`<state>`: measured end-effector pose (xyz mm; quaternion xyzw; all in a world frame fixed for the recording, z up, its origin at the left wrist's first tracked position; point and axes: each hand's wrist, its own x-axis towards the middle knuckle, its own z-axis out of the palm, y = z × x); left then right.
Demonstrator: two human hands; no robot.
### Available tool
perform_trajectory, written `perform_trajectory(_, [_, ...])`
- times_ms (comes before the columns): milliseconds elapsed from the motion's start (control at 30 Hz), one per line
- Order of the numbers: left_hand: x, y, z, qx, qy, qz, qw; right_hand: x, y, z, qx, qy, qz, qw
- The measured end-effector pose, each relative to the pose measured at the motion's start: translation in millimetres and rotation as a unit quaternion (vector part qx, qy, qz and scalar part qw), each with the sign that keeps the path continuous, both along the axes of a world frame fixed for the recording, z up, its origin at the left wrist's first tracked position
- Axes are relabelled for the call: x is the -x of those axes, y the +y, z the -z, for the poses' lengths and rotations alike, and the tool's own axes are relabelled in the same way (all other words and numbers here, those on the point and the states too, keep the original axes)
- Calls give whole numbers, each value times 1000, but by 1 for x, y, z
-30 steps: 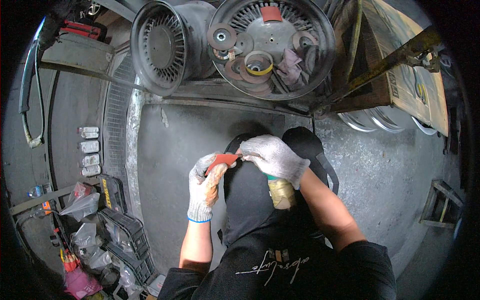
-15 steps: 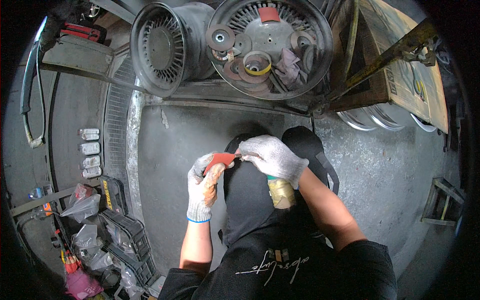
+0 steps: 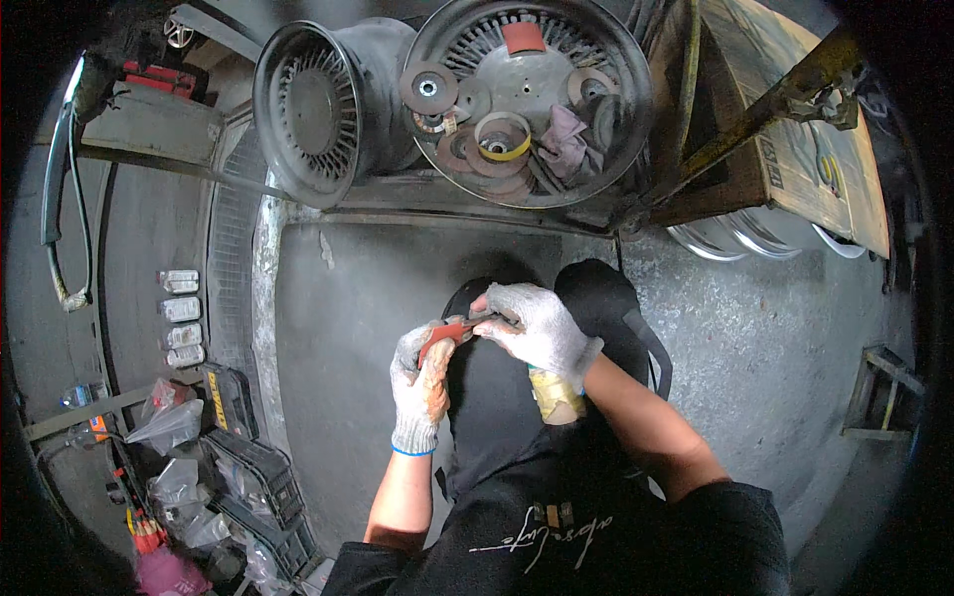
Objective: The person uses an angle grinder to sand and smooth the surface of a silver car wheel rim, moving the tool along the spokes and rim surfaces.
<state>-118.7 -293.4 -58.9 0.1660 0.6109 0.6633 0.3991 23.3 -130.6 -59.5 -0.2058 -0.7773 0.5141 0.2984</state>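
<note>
Over my lap, my gloved left hand pinches a red sheet, which looks like folded sandpaper. My gloved right hand is closed at the red sheet's right end, around a small dark thing too small to name. Below the right hand a roll wrapped in yellowish tape, with some green at its top, rests on my dark-clad leg, partly hidden by that hand.
Beyond my knees lie a wheel rim and another rim holding abrasive discs, a rag and a red square. At right are a cardboard box and metal frame; at left, bottles and crates.
Both hands, still together with the red sheet, have shifted a little down the picture, and the left hand slightly rightward. The surroundings have shifted slightly in the view.
</note>
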Motion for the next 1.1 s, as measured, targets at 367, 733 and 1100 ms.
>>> perform_trajectory(367, [-7,3,-1,16,24,-18,999,2,-4,13,-103,-5,30,994])
perform_trajectory(733, [-8,5,3,-62,11,14,998,2,-8,12,-169,9,64,984])
perform_trajectory(1100, [-2,3,10,-30,7,17,999,2,-7,14,-185,0,60,981])
